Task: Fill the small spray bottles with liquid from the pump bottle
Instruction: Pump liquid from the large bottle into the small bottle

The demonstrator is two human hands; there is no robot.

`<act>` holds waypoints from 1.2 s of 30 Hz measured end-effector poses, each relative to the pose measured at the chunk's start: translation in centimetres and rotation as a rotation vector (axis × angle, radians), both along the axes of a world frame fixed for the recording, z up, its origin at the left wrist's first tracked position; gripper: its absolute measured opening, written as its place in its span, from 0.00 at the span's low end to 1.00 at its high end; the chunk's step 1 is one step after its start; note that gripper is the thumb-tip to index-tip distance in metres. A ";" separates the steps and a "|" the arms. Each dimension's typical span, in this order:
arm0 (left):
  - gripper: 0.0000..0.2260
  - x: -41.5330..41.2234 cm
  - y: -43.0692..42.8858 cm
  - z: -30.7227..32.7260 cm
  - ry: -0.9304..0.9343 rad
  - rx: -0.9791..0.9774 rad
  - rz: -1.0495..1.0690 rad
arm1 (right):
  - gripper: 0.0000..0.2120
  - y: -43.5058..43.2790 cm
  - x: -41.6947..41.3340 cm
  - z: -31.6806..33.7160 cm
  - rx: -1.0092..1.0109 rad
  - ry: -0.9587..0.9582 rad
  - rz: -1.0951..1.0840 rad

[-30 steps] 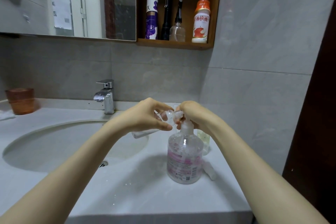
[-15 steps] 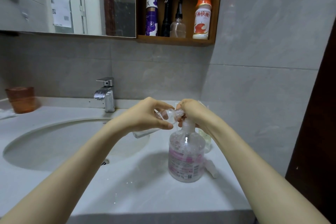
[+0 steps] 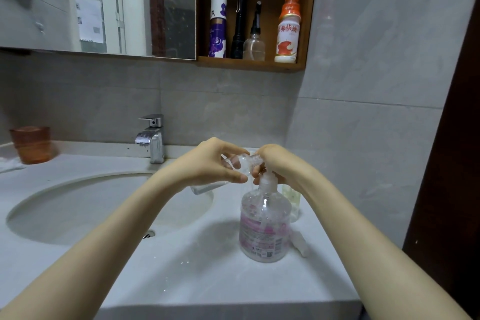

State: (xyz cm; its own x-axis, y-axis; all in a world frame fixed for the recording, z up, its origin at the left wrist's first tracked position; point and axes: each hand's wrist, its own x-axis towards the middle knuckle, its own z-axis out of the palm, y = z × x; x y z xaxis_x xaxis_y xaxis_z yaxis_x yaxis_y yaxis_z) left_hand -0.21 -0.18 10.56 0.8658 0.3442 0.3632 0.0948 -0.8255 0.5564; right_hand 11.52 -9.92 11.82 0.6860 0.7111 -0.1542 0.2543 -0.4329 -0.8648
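Head view: the left hand (image 3: 207, 163) grips a clear small spray bottle (image 3: 207, 187), tilted, its mouth at the nozzle of the pump bottle (image 3: 263, 223), which stands part-full on the smooth white counter (image 3: 197, 275) right of the round basin (image 3: 78, 210). The right hand (image 3: 278, 163) curls over the pump head, seemingly pressing. Just behind stands a second small bottle (image 3: 292, 197) of yellowish liquid.

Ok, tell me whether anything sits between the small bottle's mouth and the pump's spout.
Nothing visible does. The left hand holds the small spray bottle tilted, its mouth at the head of the pump bottle, under the right hand, which hides the spout itself.
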 end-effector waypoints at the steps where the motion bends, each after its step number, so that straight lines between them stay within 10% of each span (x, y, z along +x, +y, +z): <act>1: 0.22 0.0 0.0 0.0 -0.001 0.005 0.003 | 0.12 -0.1 -0.2 0.0 -0.017 0.011 -0.008; 9: 0.21 -0.1 -0.2 -0.1 -0.007 0.013 0.022 | 0.17 0.5 1.1 -1.6 0.268 -0.014 0.024; 36: 0.23 0.1 -0.5 -0.3 -0.017 0.011 0.019 | 0.10 0.6 1.6 -1.5 0.263 0.025 0.047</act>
State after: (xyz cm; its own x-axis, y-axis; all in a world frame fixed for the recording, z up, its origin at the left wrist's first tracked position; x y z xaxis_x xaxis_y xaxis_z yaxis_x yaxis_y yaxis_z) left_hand -0.08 -0.67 10.22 0.8527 0.3566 0.3817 0.1015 -0.8299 0.5486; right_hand 13.09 -9.27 10.32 0.6497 0.7599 0.0238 0.2457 -0.1802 -0.9524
